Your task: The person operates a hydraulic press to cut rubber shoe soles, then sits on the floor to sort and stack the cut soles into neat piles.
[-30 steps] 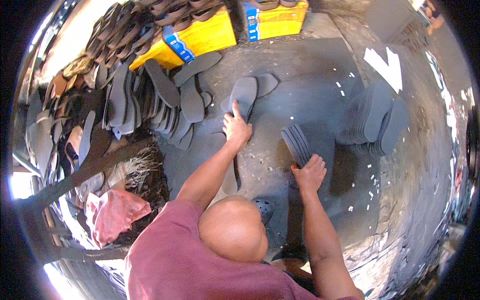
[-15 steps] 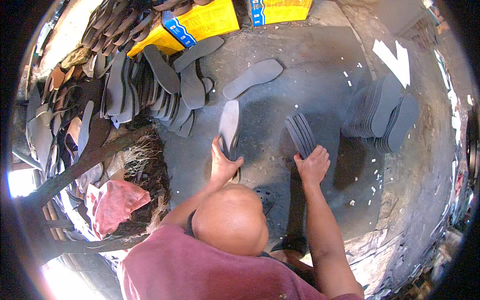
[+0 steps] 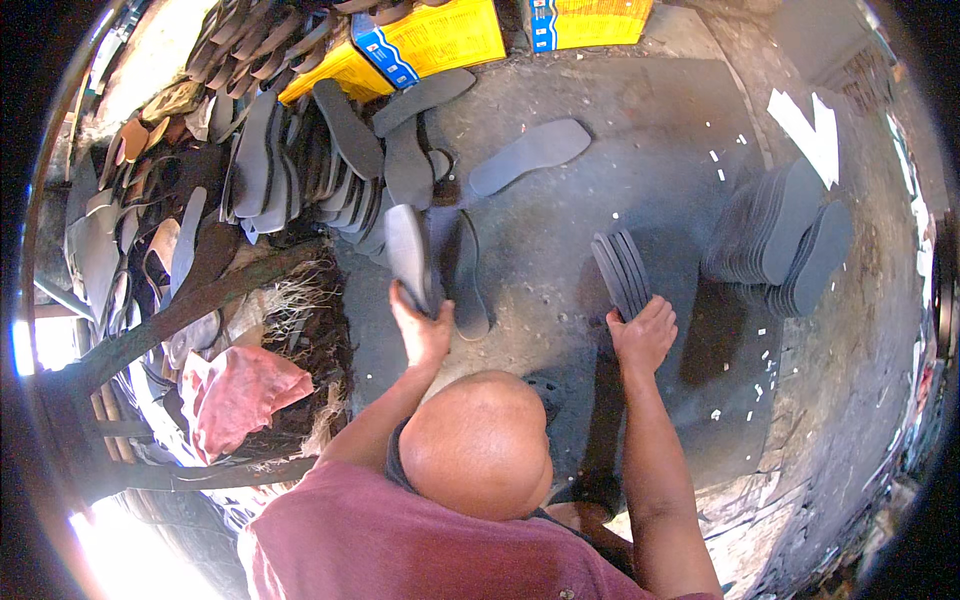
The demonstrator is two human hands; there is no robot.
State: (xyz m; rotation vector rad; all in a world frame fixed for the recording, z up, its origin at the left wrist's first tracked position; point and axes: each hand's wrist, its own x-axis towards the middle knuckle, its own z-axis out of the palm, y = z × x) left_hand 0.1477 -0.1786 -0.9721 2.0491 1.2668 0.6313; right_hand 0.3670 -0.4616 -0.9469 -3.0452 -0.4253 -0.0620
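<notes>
My left hand point(image 3: 424, 335) is closed around the near end of a grey shoe sole point(image 3: 406, 245), raised and tilted, its top catching the light. A darker layer shows along its right side; I cannot tell whether it is a second sole. Just right of this hand, a dark sole point(image 3: 469, 285) lies on the work surface. My right hand point(image 3: 645, 338) grips a small bundle of soles point(image 3: 621, 268), held together on edge. Farther off, between the hands, a single grey sole point(image 3: 530, 157) lies flat.
Piled soles point(image 3: 258, 170) lean together at the far left, near yellow boxes point(image 3: 445, 40). Stacked soles point(image 3: 765, 230) stand on the right, below white strips point(image 3: 808, 130). A wooden beam point(image 3: 190, 310) and pink cloth point(image 3: 240, 395) are at left. White scraps dot the grey mat point(image 3: 660, 130).
My left hand has moved left and lifted its sole, and the dark sole beside it now shows in full. My right hand keeps its bundle. The whole view has shifted slightly.
</notes>
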